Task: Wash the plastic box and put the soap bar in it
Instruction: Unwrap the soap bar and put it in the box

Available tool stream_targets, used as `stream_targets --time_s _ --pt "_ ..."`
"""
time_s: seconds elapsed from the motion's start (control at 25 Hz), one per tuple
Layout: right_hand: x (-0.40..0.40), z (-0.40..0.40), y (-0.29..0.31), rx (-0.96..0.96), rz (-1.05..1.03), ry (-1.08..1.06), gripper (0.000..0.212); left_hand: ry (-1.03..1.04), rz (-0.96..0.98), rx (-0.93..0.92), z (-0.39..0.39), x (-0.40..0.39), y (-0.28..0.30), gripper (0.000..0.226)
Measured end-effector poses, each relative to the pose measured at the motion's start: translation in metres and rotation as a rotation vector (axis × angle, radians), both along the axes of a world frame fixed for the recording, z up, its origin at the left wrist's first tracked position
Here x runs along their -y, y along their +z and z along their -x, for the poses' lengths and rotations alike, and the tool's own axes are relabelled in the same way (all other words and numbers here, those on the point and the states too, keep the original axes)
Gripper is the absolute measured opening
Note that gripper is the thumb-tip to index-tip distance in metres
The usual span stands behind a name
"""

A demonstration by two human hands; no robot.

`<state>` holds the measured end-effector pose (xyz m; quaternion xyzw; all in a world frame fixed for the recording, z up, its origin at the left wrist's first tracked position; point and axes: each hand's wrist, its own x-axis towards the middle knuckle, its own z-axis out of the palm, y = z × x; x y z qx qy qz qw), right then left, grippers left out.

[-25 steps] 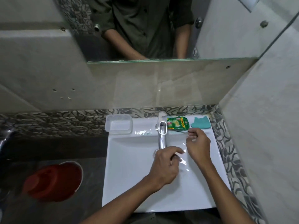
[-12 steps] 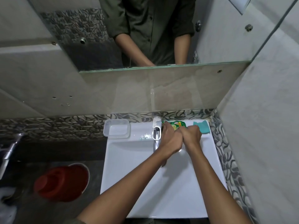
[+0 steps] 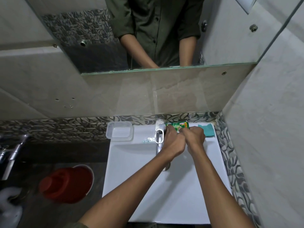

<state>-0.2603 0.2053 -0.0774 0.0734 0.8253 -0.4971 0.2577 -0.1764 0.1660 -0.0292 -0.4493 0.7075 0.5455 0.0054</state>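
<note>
A clear plastic box (image 3: 119, 131) sits on the back left ledge of the white sink (image 3: 131, 178). The soap bar in its green wrapper (image 3: 178, 125) lies on the back ledge right of the tap (image 3: 159, 134). My left hand (image 3: 172, 142) and my right hand (image 3: 195, 139) are side by side at the wrapper, fingers curled onto its near edge. Their fingertips are partly hidden, so the exact grip is unclear.
A teal cloth (image 3: 207, 130) lies at the sink's back right corner. A red bucket (image 3: 65, 184) stands on the dark floor to the left. A mirror (image 3: 156, 33) hangs above the sink, and a tiled wall closes the right side.
Both hands moved from the basin under the tap up to the back ledge and closed onto the green soap wrapper. The camera view shifted slightly downward.
</note>
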Motion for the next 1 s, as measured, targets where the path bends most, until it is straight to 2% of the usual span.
stream_targets --time_s 0.16,0.28,0.36,0.44,0.52,0.68,0.88,1.0 --pt "-0.010 0.000 0.000 -0.027 0.094 -0.005 0.038 -0.007 0.031 -0.018 -0.002 0.000 0.000 0.053" --pt "-0.031 -0.001 0.003 -0.013 0.179 -0.012 0.022 -0.037 0.088 -0.057 -0.007 -0.002 0.001 0.051" --pt "-0.051 -0.002 0.009 0.013 0.290 -0.024 0.012 -0.094 0.202 -0.082 -0.011 -0.004 -0.001 0.048" --pt "-0.070 -0.006 0.024 0.047 0.391 -0.028 0.017 -0.111 0.257 -0.144 -0.016 -0.008 -0.002 0.042" --pt "-0.084 -0.011 0.041 0.065 0.447 -0.015 0.022 -0.053 0.166 -0.244 -0.023 -0.013 0.001 0.037" --pt "-0.093 -0.018 0.074 0.077 0.474 0.039 0.023 0.144 -0.170 -0.385 -0.035 -0.010 0.016 0.022" --pt "-0.069 -0.034 0.102 0.142 0.572 0.157 0.030 0.231 -0.225 -0.451 -0.059 0.025 0.040 0.014" --pt "-0.045 -0.047 0.106 0.152 0.549 0.186 0.031 0.248 -0.294 -0.472 -0.079 0.048 0.046 0.020"
